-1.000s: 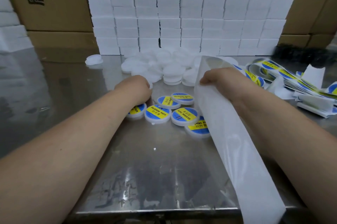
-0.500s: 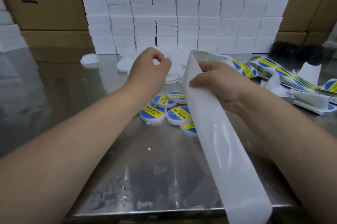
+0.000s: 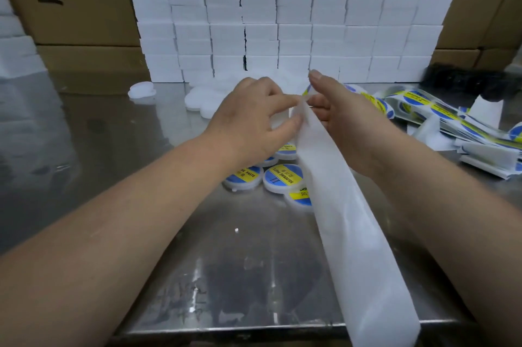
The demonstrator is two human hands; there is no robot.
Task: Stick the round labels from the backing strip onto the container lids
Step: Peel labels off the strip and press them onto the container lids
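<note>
Pinching top edge of backing strip (image 3: 353, 219) w/ L hand (image 3: 248, 120), gripping it behind w/ R hand (image 3: 339, 123), above labelled lids (image 3: 284, 177) on table (image 3: 226, 276); label itself hidden; risk of creasing or finger-sticking if peeled hastily.

One white backing strip (image 3: 347, 222) serves as the landmark. Two hands meet at its top end: the left hand (image 3: 248, 123) and the right hand (image 3: 347, 126). Left of the strip, five labelled lids (image 3: 283, 177) show, some partly covered. Beyond its top lies one pile of blank lids (image 3: 203, 98), too merged to count, and one lone lid (image 3: 141, 90) farther left. Right of it is one tangle of label strips (image 3: 440, 115), number unclear. Behind it stand dozens of white boxes (image 3: 293, 7).
</note>
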